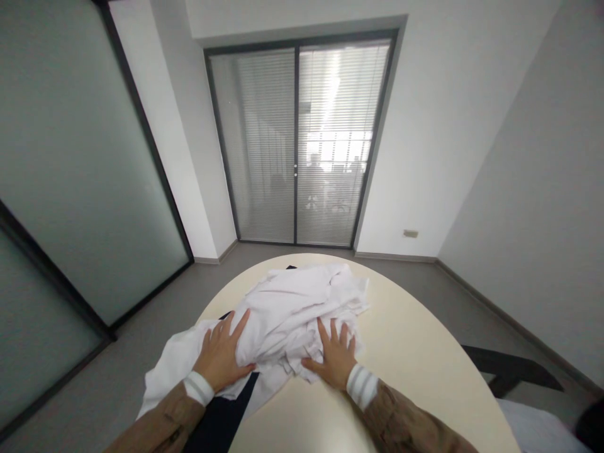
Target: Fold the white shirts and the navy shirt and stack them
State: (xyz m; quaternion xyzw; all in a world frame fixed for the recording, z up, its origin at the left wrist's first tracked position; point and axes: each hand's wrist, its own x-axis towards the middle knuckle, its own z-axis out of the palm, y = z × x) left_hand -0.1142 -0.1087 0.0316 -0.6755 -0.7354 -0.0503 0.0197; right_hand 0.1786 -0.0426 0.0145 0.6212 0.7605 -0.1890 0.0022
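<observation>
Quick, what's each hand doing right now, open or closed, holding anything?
Left hand: open, spread on the white cloth, not clenched.
Right hand: open, spread on the white cloth's near edge, not clenched.

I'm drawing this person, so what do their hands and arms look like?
The left hand and right hand have no gloves or rings showing. Long brown fabric sleeves with darker, mottled patches end in white, faintly striped cuffs.
</observation>
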